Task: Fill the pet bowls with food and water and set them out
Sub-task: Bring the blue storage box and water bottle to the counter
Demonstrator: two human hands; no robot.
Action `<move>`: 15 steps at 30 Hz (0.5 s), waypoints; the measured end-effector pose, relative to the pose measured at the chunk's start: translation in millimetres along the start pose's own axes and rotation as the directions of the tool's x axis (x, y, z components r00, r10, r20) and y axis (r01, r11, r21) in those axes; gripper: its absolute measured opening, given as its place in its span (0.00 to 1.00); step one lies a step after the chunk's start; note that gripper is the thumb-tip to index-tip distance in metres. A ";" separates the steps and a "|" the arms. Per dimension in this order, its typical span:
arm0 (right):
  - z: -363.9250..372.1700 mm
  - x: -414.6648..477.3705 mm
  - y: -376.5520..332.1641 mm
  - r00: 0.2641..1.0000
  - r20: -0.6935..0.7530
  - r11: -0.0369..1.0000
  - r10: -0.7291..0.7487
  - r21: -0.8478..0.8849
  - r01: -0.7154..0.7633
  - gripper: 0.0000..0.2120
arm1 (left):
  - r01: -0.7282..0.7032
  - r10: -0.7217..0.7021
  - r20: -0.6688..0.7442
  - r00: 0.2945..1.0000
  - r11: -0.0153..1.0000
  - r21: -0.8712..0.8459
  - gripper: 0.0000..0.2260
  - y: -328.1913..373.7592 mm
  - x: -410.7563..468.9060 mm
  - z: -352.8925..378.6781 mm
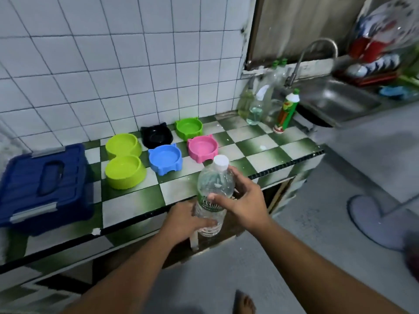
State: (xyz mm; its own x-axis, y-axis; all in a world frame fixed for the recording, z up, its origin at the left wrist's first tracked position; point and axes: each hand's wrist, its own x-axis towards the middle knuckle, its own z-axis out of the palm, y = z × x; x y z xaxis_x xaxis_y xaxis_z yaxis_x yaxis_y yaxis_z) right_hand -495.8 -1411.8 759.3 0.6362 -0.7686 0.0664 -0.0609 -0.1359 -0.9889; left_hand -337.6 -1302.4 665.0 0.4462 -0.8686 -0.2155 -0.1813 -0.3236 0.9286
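The person is holding a clear water bottle in both hands, just in front of the near edge of the checked green-and-white table. The bottle is standing nearly upright, leaning slightly to the right, with its white cap on. The left hand is gripping the lower part, its fingers curled round the bottle below the green label. The right hand is wrapping the upper body, thumb lying across the front and the other fingers clamped round the far side near the shoulder.

The pet bowls are sitting on the table beyond the bottle. A lime double bowl is lying to the left, a blue bowl just beside it and a pink bowl to the right of that. A black bowl and a green bowl are standing behind them near the tiled wall. The four single bowls have small ear shapes on their rims.

A dark blue lidded box is resting at the table's left end. At the far right end, several plastic bottles are clustering beside a steel sink with a curved tap; they are blurred, though one seems to be holding some clear liquid.
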 end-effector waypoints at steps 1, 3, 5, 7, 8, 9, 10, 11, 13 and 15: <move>-12.0 8.3 -5.1 1.000 -0.015 1.000 -0.005 0.006 0.005 0.39 | -0.005 0.005 0.003 1.000 1.000 0.003 0.27 12.8 9.4 4.2; -35.0 26.8 -12.1 0.999 -0.036 1.000 -0.025 0.006 0.025 0.34 | -0.022 0.022 0.013 1.000 0.999 0.024 0.26 39.4 28.5 15.3; -58.4 48.8 -15.2 0.998 -0.049 0.999 -0.046 0.005 0.047 0.31 | -0.037 0.037 0.022 0.999 0.999 0.015 0.23 64.2 50.0 29.7; -84.1 74.9 -18.1 0.996 -0.061 0.998 -0.061 0.003 0.061 0.31 | -0.060 0.060 0.010 0.998 0.998 0.009 0.21 86.9 78.9 41.8; -97.4 90.7 -19.0 0.996 -0.050 0.997 -0.072 0.010 0.072 0.31 | -0.080 0.080 -0.003 0.997 0.997 0.020 0.21 98.0 94.4 47.5; -110.2 106.5 -18.7 0.996 -0.033 0.997 -0.078 0.016 0.078 0.31 | -0.103 0.103 -0.005 0.995 0.994 0.042 0.23 108.1 109.9 53.6; -122.3 121.5 -19.2 0.996 -0.025 0.997 -0.080 0.016 0.081 0.33 | -0.121 0.122 -0.005 0.993 0.991 0.050 0.24 116.2 125.9 60.0; -133.0 135.6 -19.2 0.996 -0.024 0.996 -0.084 0.016 0.084 0.37 | -0.126 0.126 -0.005 0.992 0.991 0.044 0.24 125.2 139.7 66.5; -152.9 163.0 -17.4 0.997 -0.017 0.997 -0.073 0.020 0.073 0.40 | -0.111 0.112 -0.038 0.993 0.993 0.036 0.23 135.1 167.1 77.9; -169.8 191.5 -16.1 0.998 0.003 0.998 -0.067 0.018 0.067 0.39 | -0.095 0.098 -0.069 0.993 0.994 0.047 0.26 144.9 193.8 87.4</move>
State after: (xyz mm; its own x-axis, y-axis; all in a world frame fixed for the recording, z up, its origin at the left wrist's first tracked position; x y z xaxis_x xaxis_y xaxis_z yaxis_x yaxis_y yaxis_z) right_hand -503.5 -1662.9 810.5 0.6413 -0.7559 0.1319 -0.0048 -0.1759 -0.9844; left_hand -354.0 -1550.3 731.4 0.4857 -0.8681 -0.1021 -0.2642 -0.2571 0.9296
